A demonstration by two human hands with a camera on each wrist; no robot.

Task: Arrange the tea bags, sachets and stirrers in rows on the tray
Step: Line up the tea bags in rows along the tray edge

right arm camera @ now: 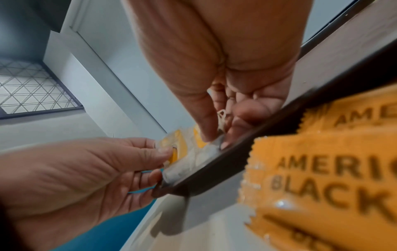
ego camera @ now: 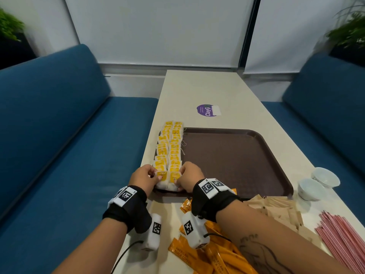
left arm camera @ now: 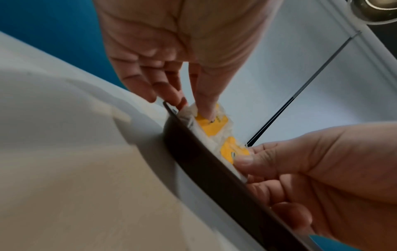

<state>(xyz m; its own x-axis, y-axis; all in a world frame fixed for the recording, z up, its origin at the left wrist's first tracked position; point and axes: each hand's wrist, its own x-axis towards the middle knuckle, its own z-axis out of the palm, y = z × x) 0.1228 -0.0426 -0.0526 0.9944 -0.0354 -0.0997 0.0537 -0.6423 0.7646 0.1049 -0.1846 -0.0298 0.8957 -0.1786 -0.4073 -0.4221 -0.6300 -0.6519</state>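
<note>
The tea bags point(ego camera: 169, 149) lay in two tidy rows along the left edge of the brown tray point(ego camera: 233, 159), from its far left corner down to its near left corner. Each bag was white, thin paper with a yellow tag on top, and each one overlapped the next like roof tiles; a few loose strings hung out toward the middle of the tray.

Both hands worked at the near end of these rows. The left hand point(ego camera: 143, 179) pinched the last bag of the left row, thumb on the yellow tag and fingers curled at its outer side. The right hand point(ego camera: 189, 177) pinched the last bag of the right row in the same manner, and the right wrist view showed a bit of white string between its fingertips point(right arm camera: 206, 135).

The tray stood on the pale bench point(ego camera: 207, 89), near its left edge. At the near edge of the bench, under the right forearm, lay a heap of orange coffee sachets point(ego camera: 217, 256) with dark letters, then a heap of light brown sachets point(ego camera: 280, 212), and close to the right edge a bundle of pink stirrers point(ego camera: 341, 238). Two small white cups point(ego camera: 318, 184) stood just beside the near right corner of the tray.
</note>
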